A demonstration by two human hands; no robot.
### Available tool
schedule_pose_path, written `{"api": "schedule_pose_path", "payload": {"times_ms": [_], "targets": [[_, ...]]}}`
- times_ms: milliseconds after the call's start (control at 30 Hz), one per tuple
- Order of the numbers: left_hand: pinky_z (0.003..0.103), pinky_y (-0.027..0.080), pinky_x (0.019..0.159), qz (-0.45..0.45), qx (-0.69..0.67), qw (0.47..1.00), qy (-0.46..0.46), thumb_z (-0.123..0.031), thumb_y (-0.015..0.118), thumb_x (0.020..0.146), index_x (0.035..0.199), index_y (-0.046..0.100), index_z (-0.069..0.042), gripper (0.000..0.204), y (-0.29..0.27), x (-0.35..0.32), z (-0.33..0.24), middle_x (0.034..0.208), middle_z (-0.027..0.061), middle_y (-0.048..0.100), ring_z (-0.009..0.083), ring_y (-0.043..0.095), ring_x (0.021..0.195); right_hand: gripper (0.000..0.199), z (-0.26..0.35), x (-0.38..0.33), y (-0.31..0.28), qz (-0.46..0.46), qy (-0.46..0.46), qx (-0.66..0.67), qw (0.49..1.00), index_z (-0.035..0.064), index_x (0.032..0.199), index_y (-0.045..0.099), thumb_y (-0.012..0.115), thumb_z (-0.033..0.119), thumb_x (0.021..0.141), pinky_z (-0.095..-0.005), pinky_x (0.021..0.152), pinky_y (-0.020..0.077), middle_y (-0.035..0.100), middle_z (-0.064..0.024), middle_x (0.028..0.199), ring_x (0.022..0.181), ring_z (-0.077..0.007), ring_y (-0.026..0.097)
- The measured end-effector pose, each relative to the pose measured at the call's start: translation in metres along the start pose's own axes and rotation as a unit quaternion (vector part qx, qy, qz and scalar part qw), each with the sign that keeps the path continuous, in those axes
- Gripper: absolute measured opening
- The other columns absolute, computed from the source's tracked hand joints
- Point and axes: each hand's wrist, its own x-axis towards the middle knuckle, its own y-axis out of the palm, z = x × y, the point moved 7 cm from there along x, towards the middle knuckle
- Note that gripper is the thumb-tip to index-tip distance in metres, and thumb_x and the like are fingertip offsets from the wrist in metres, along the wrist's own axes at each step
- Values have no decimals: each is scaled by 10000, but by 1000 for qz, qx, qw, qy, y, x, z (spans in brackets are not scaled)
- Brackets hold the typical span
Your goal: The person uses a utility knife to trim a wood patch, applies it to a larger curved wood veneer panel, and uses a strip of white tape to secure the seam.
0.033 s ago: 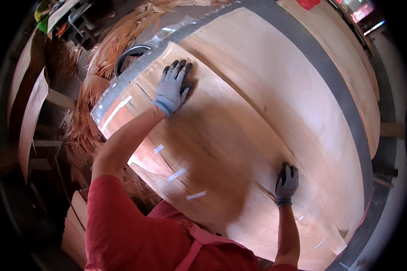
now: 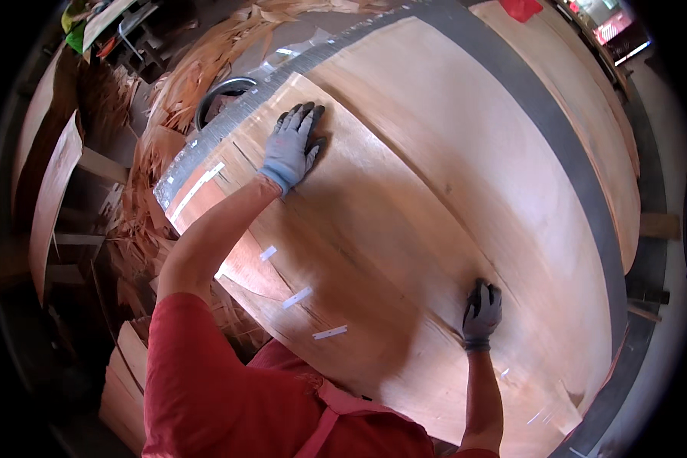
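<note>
A long, thin wood veneer sheet point(image 2: 389, 206) lies over a wider stack of pale veneer, its far edge running diagonally from upper left to lower right. My left hand point(image 2: 288, 145), in a grey glove with dark fingertips, rests flat near the sheet's upper-left end, fingers stretched out. My right hand point(image 2: 481, 314), gloved the same way, touches the sheet farther right, close to that long edge. Its fingers are bent a little, and nothing shows in them. Short white tape strips point(image 2: 297, 297) cross seams and cracks on the near left side.
Pale veneer point(image 2: 511, 130) extends beyond the sheet, bordered by a dark grey band point(image 2: 557, 122). Another veneer stack point(image 2: 588, 107) lies past it, with a red cloth point(image 2: 520, 9) on top. Torn veneer scraps point(image 2: 198, 76) heap at the left, around a dark round tub point(image 2: 221, 95).
The view has shifted very slightly. Both hands stay at about the same places on the veneer sheet.
</note>
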Motion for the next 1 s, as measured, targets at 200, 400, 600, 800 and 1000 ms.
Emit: {"api": "schedule_pose_path", "payload": {"times_ms": [200,400,600,800,1000], "targets": [[490,206,1174,84,139,984,-70,-544,449,956,1475,374,-93,692,28,22,31,1534,173,338,351,281,1435,275,7,4,-1,13,-3,8,1000,53,1111,625,563,111,850,-455,785,486,595,-180,1036,951,-378,590],[494,144,1192,125,150,977,-82,-613,376,962,1499,328,-80,758,39,31,35,1565,192,273,368,208,1464,335,8,2,-1,4,-27,2,1000,81,1137,628,586,135,810,-451,812,496,593,-181,1072,1013,-385,586],[494,153,1191,113,149,980,-72,-607,384,961,1483,362,-77,744,37,32,33,1557,183,294,374,218,1459,373,13,3,-3,5,-45,10,999,71,1159,619,570,98,789,-455,840,493,592,-175,1104,1026,-386,580],[497,170,1186,100,136,983,-66,-600,395,960,1472,385,-84,727,43,34,42,1553,182,303,376,231,1454,446,15,8,-6,31,-43,-38,998,73,1171,616,578,67,727,-458,854,495,590,-180,1153,1066,-385,574],[504,171,1183,100,135,984,-57,-600,396,960,1472,386,-92,721,44,44,43,1548,180,314,376,246,1448,318,33,13,2,62,-27,-40,997,60,1174,619,585,129,865,-445,888,489,613,-168,1148,1083,-364,577]]}}
